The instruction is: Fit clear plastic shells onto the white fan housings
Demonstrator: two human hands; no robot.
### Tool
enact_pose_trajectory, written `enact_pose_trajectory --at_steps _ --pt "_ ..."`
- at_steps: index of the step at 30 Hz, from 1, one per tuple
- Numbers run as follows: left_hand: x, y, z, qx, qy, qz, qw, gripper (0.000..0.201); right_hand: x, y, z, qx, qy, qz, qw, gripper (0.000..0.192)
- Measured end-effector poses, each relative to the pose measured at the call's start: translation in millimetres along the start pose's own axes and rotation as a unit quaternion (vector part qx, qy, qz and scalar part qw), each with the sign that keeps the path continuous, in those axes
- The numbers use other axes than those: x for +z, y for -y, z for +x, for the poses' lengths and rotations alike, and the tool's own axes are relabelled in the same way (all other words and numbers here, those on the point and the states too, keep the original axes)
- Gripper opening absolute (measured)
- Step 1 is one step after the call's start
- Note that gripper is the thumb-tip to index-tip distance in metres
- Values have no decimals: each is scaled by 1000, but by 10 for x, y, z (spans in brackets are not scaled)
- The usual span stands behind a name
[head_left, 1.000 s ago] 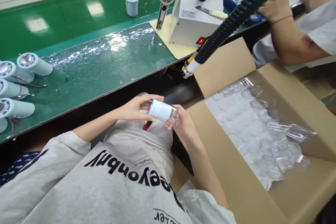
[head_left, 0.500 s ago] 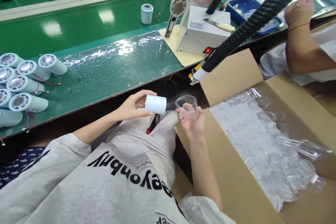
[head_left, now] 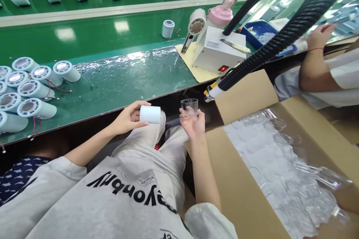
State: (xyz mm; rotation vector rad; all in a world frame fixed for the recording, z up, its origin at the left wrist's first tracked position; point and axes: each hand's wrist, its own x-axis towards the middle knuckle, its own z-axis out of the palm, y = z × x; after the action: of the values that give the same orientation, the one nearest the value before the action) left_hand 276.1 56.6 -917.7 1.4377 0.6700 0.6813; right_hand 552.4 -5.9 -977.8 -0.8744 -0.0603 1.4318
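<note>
Between the thumb and fingers of my left hand (head_left: 129, 120) lies a light blue cylindrical fan housing (head_left: 150, 114), tipped on its side above my lap. My right hand (head_left: 193, 124), palm up, grips a clear plastic cup (head_left: 189, 106) from below, its rim facing upward. The cup and the housing are apart. A nozzle (head_left: 210, 93) on a black corrugated hose (head_left: 269, 52) hangs to the right of the cup. More blue fan housings (head_left: 37, 108) with thin red wires lie grouped on the bench at the left.
An open cardboard box (head_left: 238, 171) holding many clear plastic cups (head_left: 303, 190) stands at my right. On the green bench (head_left: 126, 71) are a white machine (head_left: 221, 50), a handheld fan (head_left: 195, 24) and a knife (head_left: 235, 46). A co-worker's arm (head_left: 315, 56) is at the far right.
Both hands have shifted left in view, keeping the housing and the cup. The cup has turned more upright. The camera view has tilted up slightly.
</note>
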Motion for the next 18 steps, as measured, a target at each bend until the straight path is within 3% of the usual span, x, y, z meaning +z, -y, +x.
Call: enact_pose_trajectory --at_steps 3,9,18 --pt "-45 67 8 0 -21 -13 1000 55 8 -73 -344 -8 5 -1 1000 30" --pt "11 170 33 -18 -49 -45 998 55 181 -84 -946 -53 98 -46 993 46" --pt "43 110 -39 -4 -44 -26 999 56 364 -61 -1160 -51 113 -90 988 46"
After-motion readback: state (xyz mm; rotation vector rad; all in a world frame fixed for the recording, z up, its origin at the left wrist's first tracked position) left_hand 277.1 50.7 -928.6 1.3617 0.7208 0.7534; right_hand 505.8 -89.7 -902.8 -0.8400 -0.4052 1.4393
